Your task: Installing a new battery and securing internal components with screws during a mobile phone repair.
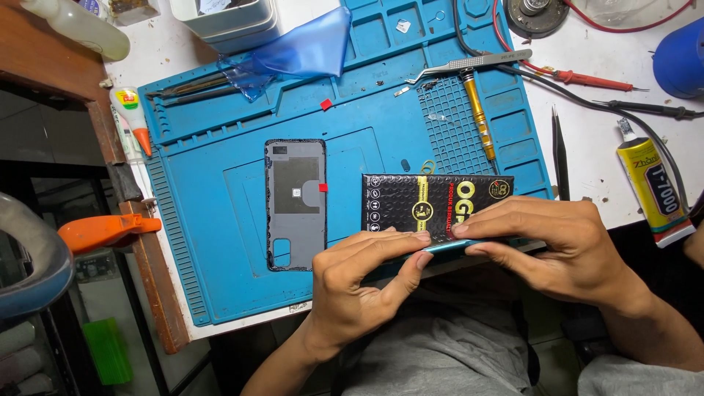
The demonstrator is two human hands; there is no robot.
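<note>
Both my hands hold a flat black box (433, 204) with yellow markings at the near edge of a blue work mat (220, 220). A thin blue-edged slab lies under the box between my fingers. My left hand (359, 282) pinches it from the left, thumb and forefinger on its near edge. My right hand (557, 246) grips it from the right, fingers over the top. A grey phone back cover (295, 204), inside up, lies on the mat just left of the box.
On the mat lie a brass-handled screwdriver (478, 114), metal tweezers (473, 64) and a crumpled blue film (301, 51). Black tweezers (560, 150), probe leads (587, 77) and a yellow glue tube (653, 187) lie to the right. An orange-capped bottle (130, 117) lies at the left.
</note>
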